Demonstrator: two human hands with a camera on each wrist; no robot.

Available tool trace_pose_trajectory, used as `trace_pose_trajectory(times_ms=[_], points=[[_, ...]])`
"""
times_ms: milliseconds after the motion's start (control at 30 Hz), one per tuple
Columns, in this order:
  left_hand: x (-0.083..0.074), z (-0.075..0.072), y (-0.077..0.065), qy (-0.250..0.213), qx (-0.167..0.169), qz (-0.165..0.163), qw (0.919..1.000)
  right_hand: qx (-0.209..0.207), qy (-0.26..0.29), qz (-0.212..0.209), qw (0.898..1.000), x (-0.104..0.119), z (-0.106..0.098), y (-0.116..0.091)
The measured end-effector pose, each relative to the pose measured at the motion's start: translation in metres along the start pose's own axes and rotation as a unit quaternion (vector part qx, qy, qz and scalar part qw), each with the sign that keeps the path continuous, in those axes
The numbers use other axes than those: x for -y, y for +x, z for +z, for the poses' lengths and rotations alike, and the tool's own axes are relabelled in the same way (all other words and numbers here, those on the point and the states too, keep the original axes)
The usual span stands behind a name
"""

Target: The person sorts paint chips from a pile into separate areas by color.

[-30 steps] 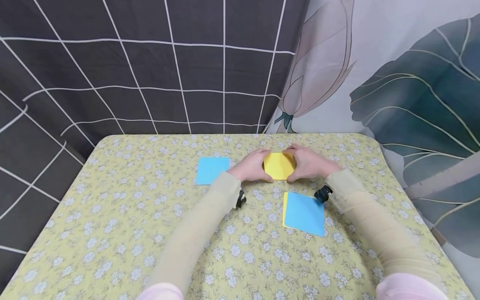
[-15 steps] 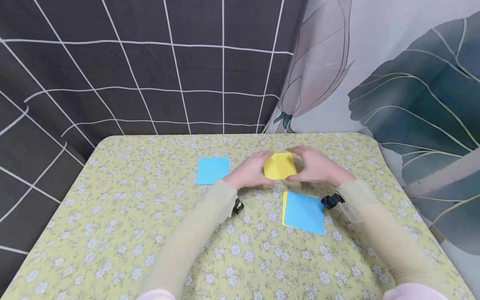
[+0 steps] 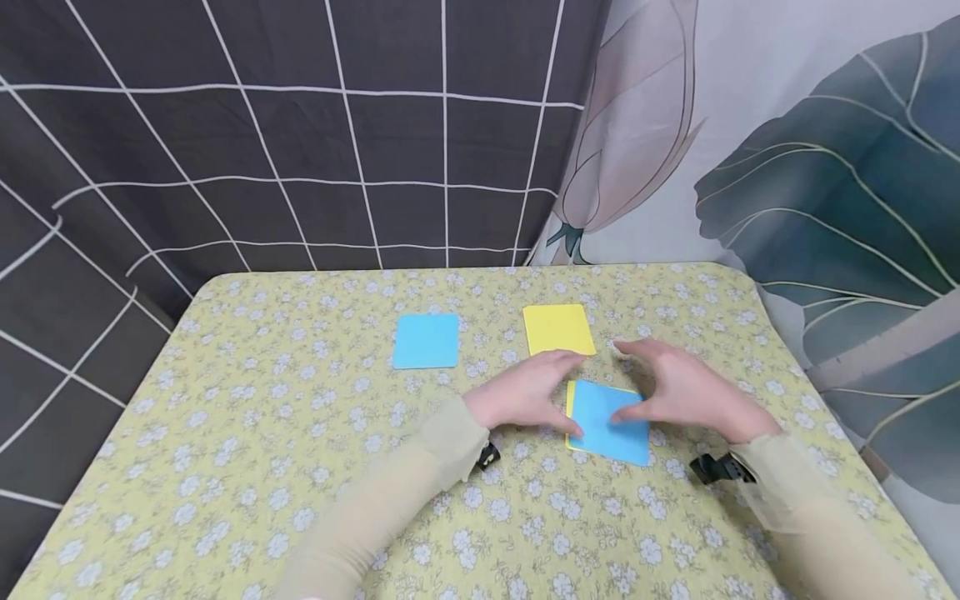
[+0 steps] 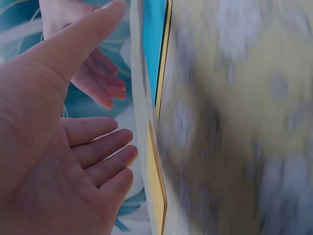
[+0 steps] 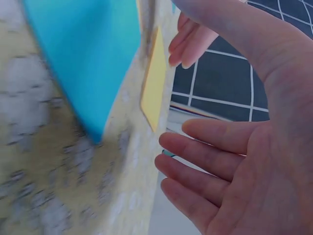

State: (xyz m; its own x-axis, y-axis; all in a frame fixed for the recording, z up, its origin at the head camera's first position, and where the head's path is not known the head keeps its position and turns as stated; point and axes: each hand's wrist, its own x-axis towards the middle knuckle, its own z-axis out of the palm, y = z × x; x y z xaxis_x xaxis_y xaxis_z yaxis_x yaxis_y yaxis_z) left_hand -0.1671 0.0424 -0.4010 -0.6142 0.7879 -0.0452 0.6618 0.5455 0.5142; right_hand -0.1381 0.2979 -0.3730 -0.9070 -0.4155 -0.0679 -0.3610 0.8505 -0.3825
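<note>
A blue square card point(image 3: 609, 437) lies slightly askew over a yellow one point(image 3: 570, 392), whose edge peeks out at the left. My left hand point(image 3: 525, 390) hovers at the left side of this pair, fingers spread and holding nothing. On the other side, my right hand point(image 3: 678, 392) reaches its thumb over the blue card, also without a grip. Behind the hands a single yellow square card point(image 3: 558, 327) lies flat. In both wrist views the fingers are extended, palms facing inward; the right wrist view shows the blue card point(image 5: 88, 49) and the far yellow card point(image 5: 155, 83).
Another blue square card point(image 3: 426, 342) lies farther left on the table, which has a flowered yellow cloth point(image 3: 247, 467). Behind the table's far edge hangs a dark curtain with white lines point(image 3: 390, 133); a leaf-patterned curtain point(image 3: 825, 192) hangs at the right.
Both hands have let go of the far yellow card, which stays flat on the table. They have come nearer, to the sides of the blue-over-yellow pair.
</note>
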Motion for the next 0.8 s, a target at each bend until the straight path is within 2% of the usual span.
trace_pose_trajectory(times_ms=[133, 300, 533, 800], points=[[-0.008, 0.008, 0.002, 0.006, 0.016, 0.026, 0.9995, 0.003, 0.007, -0.010, 1.000, -0.001, 0.007, -0.018], [-0.011, 0.015, 0.004, 0.006, 0.022, 0.027, 0.9994, 0.003, 0.008, -0.027, 1.000, -0.004, 0.015, -0.030], [-0.011, 0.020, 0.005, 0.012, 0.023, 0.029, 0.9993, -0.001, 0.013, -0.023, 1.000, -0.009, 0.022, -0.033], [-0.012, 0.017, 0.004, 0.015, 0.025, 0.030, 0.9991, 0.004, 0.018, -0.019, 1.000, -0.003, 0.026, -0.033]])
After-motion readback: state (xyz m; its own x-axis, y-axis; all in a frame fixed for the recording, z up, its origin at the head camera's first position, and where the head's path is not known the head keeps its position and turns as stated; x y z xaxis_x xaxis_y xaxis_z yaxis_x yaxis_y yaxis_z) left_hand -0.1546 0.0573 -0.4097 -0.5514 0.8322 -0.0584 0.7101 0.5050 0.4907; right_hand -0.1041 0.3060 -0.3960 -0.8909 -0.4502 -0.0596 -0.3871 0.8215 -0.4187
